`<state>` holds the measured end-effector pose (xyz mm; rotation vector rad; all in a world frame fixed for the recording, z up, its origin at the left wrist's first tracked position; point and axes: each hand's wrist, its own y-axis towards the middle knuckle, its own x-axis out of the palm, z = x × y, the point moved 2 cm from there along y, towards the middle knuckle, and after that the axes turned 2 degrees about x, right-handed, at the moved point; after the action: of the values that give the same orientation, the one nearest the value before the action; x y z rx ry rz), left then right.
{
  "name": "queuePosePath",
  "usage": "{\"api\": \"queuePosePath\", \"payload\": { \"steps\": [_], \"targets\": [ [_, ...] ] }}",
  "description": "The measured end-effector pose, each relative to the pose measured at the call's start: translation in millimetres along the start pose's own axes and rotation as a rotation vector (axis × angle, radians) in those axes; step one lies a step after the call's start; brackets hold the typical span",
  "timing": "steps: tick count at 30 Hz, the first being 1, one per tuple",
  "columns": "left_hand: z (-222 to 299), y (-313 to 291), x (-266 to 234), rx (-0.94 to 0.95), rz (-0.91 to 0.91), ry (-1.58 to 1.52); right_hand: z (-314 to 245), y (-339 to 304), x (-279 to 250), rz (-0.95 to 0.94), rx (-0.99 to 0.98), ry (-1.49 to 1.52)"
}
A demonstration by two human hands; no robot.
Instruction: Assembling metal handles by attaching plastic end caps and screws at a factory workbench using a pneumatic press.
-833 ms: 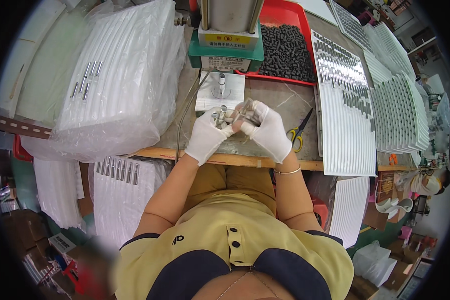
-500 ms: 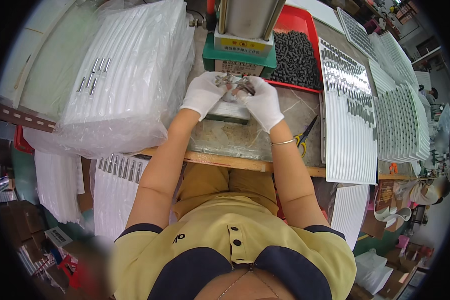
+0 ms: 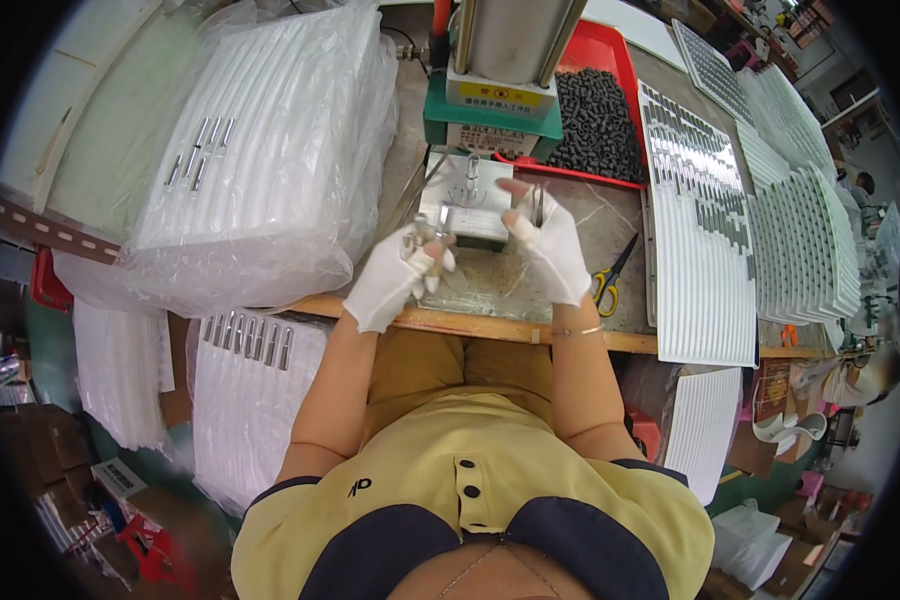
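Observation:
My left hand, in a white glove with bare fingertips, is closed around several short shiny metal tubes in front of the press base. Across from it, my right hand, gloved the same way, has its index finger stretched out to the left. A narrow metal tube is held against that hand, slightly blurred. Between and beyond the hands lies the flat metal base of a bench press, and one metal tube stands upright on it. Neither hand touches the base.
Behind the base rises the green press body. A red tray of black plastic pieces stands beside it. Scissors lie right of my hand. Ridged white trays with tubes are at right; a plastic-wrapped stack is at left.
Both hands have drawn back from the press toward me and moved apart. The press base and an upright tube on it now show, where my hands were before.

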<state>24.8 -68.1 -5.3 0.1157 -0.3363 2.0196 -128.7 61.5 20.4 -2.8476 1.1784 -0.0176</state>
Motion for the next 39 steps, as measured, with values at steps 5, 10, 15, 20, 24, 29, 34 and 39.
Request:
{"api": "queuePosePath", "payload": {
  "steps": [5, 10, 15, 20, 24, 29, 34, 39],
  "targets": [
    [3.7, -8.6, 35.9, 0.008, -0.053, 0.14, 4.1, -28.0, 11.1, -0.129, 0.05, 0.159],
    [-10.7, -8.5, 47.9, 0.338, 0.287, 0.61, 3.9, -41.3, 10.0, 0.093, 0.033, 0.058],
    [-16.0, -10.2, 52.9, 0.604, 0.457, 0.971, 4.4, -47.7, 15.2, 0.18, 0.014, -0.035],
    [-8.0, -13.2, 54.5, 0.466, 0.374, 0.807, 0.7, -49.8, 4.0, 0.179, -0.011, -0.08],
    [-21.8, -14.6, 52.8, -0.084, -0.097, -0.188, -19.4, -37.4, -2.0, 0.285, 0.153, 0.755],
    [-45.7, -13.2, 57.4, -0.401, -0.255, -0.547, 9.5, -25.8, 14.5, -0.16, 0.2, 1.232],
    [-23.1, -22.0, 64.6, 0.212, 0.086, 0.755, 13.1, -31.7, 14.6, 0.188, 0.168, 0.897],
    [9.9, -43.2, 51.2, 0.409, 0.134, 0.829, -22.0, -38.4, -11.2, 0.622, -0.01, 0.671]
  ]
}}
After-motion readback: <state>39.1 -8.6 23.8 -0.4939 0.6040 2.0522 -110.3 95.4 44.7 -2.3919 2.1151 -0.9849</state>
